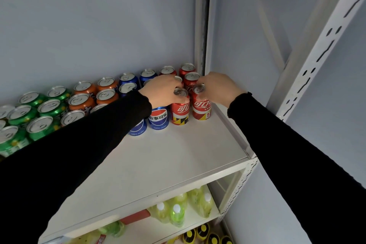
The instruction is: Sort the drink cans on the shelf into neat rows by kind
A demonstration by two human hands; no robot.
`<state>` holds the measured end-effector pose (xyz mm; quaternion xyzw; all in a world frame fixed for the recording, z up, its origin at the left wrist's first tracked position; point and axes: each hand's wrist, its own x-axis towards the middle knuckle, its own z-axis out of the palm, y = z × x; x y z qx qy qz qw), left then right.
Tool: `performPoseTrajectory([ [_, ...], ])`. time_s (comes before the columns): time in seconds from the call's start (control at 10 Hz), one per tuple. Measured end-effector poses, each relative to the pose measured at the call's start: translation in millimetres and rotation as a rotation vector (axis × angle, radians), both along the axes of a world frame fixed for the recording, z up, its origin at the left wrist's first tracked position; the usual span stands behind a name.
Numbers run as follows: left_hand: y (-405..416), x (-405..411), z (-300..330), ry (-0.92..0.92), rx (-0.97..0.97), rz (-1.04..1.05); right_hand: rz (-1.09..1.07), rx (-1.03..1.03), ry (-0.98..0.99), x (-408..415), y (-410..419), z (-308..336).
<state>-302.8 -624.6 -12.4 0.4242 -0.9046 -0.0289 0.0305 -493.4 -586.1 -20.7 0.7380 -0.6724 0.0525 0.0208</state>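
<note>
Pale blue wall behind a white metal shelf, and the cans are already mostly grouped by colour along the back. Both hands are up at the far right corner working on the red cans. Left hand has its fingers curled over the top of one red can, and the right hand is pinching the rim of the red can right next to it, which sits near the shelf's edge. My guess is they're gripped from the top so each can slides into line without knocking its neighbours. More red cans stand just beyond the fingers. Directly under the left wrist are the blue cans, then further out past that forearm the orange cans and green cans. Looks nearly done, just squaring up the red rows.
</note>
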Motion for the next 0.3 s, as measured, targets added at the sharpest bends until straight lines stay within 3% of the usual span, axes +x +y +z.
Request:
performPoseTrajectory([
  [0.3, 27.7, 32.1, -3.9, 0.217, -0.058, 0.026, 0.001, -0.041, -0.037, 5.0, 7.3, 4.0],
])
